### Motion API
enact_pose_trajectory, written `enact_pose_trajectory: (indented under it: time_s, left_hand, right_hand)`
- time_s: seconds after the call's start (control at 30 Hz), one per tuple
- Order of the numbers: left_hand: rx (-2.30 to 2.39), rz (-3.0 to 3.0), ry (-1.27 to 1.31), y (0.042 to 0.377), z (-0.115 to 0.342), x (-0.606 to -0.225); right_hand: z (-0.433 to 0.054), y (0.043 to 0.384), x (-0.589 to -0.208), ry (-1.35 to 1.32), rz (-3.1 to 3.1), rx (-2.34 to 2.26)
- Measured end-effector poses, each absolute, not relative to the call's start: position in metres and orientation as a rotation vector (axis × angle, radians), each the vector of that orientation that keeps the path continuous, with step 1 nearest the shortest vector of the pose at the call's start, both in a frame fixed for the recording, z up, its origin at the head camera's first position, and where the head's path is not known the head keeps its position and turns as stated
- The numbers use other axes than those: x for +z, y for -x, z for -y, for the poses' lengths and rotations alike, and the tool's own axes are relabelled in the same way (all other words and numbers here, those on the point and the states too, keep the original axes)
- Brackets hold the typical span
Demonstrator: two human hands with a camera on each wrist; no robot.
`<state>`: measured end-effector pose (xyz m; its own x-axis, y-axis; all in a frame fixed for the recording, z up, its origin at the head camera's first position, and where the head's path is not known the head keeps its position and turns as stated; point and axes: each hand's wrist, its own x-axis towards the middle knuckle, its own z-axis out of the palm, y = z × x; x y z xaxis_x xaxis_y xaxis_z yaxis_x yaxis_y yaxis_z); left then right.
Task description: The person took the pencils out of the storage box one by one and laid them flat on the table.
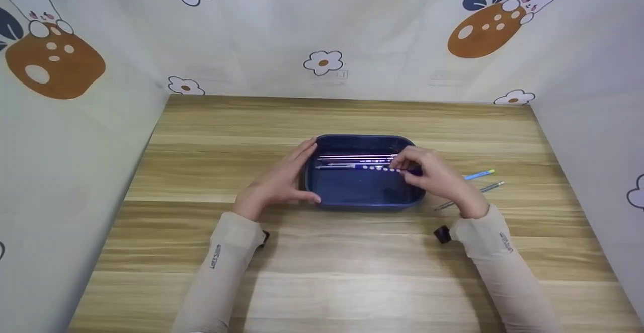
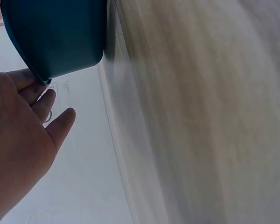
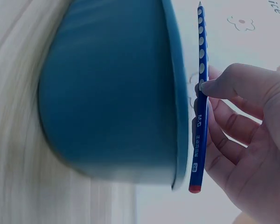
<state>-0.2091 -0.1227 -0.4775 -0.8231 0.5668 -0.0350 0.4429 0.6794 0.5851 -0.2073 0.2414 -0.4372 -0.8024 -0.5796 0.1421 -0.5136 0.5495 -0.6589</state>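
Note:
A dark blue rectangular box point(image 1: 362, 205) stands on the table with several slim pencils point(image 1: 347, 158) lying along its inside. My right hand point(image 1: 432, 174) is over the box's right end. Between thumb and fingers it pinches a blue pencil point(image 3: 200, 126) with white oval dots and a red end, seen whole in the right wrist view. That pencil's tip points left in the head view. My left hand point(image 1: 284, 177) rests against the box's left end, thumb near the front corner and fairly straight fingers along the side. The left wrist view shows fingertips touching the rim point(image 2: 47, 82).
Right of the box, partly behind my right wrist, lie a light blue pencil point(image 1: 478, 175) with a yellow-green end and a grey-green pencil point(image 1: 490, 187). The wooden table point(image 1: 352, 272) meets patterned cloth walls point(image 1: 261, 36) at the back and both sides.

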Motion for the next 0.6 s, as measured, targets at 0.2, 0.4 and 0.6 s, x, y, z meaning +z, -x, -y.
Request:
enact_pose_trajectory:
  time_s: [0.2, 0.4, 0.6]
  left_hand:
    - [0.817, -2.688, -0.819, 0.210, 0.123, -0.479]
    - [0.853, -2.677, -0.815, 0.209, 0.124, -0.480]
    - [0.857, -2.669, -0.822, 0.209, 0.124, -0.480]
  right_hand:
    - [-0.258, 0.205, -0.438, 0.882, -2.705, -1.120]
    - [-0.274, 0.203, -0.439, 0.881, -2.727, -1.190]
    - [-0.291, 0.201, -0.440, 0.874, -2.777, -1.208]
